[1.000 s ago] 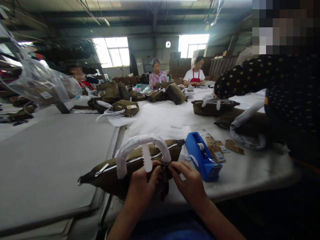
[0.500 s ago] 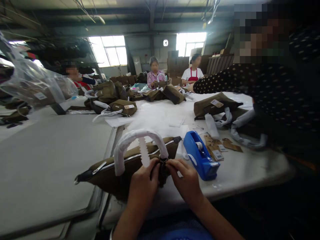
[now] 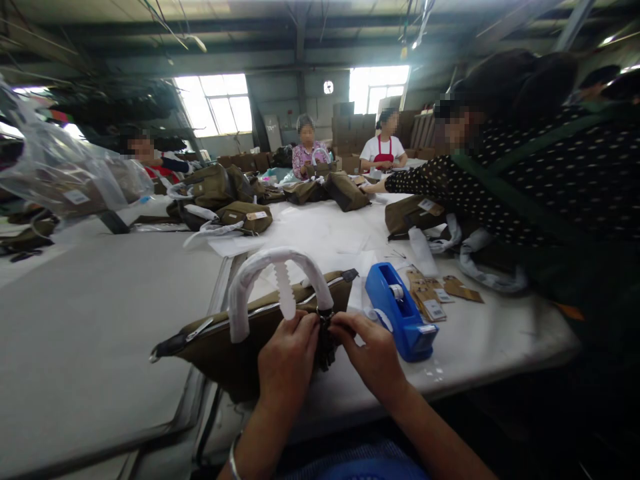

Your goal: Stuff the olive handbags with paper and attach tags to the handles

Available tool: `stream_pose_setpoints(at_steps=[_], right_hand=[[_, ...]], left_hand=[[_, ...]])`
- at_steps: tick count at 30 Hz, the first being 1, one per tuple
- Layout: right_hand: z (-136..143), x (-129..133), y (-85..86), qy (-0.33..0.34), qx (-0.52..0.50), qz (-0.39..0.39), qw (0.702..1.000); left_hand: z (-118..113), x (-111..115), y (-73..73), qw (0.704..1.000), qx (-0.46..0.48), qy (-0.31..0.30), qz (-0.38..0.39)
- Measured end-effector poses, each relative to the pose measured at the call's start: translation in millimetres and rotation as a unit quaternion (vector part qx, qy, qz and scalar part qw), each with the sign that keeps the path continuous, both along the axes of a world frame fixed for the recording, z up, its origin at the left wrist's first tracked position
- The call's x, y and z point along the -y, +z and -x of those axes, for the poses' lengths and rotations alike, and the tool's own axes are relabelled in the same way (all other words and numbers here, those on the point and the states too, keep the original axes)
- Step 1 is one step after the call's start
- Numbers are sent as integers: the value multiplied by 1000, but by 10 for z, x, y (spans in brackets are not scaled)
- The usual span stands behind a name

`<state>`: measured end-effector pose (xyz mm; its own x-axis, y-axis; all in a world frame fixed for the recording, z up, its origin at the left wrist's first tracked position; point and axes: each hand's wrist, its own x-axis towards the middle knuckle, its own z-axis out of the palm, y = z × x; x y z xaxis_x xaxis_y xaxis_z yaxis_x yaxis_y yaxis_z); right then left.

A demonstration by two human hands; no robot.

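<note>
On the left, we are keeping an olive bag (image 3: 227, 360) before us on the worktop (image 3: 480, 347), its wrapped handle (image 3: 270, 257) arching upward. With our left hand (image 3: 289, 357) we are pinching the dark trim (image 3: 327, 343) hanging below the handle's right end; with our right hand (image 3: 373, 353) we are gripping its other side. Rightward, a blue tape dispenser (image 3: 395, 303) is standing beside brown tags (image 3: 427, 297).

Tape dispenser (image 3: 404, 315) right of handbag (image 3: 235, 365), on table (image 3: 320, 230).
</note>
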<state>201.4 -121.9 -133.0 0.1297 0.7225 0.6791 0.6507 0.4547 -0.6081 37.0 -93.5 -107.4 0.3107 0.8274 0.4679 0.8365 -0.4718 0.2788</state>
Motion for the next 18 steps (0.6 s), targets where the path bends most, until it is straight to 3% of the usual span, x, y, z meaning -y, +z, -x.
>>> stream_pose_setpoints(at_steps=[5,11,14,18], right_hand=[[-204,-36,95,-30,-10,1,1000],[-282,-205,262,80,98,18,992],[-278,-299,400,109,153,70,980],[-316,-314,561,157,150,66,974]], left_hand=[[208,-28,83,974,192,-75,90],[272,46,243,912,335,-123,202],[237,112,321,871,393,-111,274],[191,145,365,840,430,-98,315]])
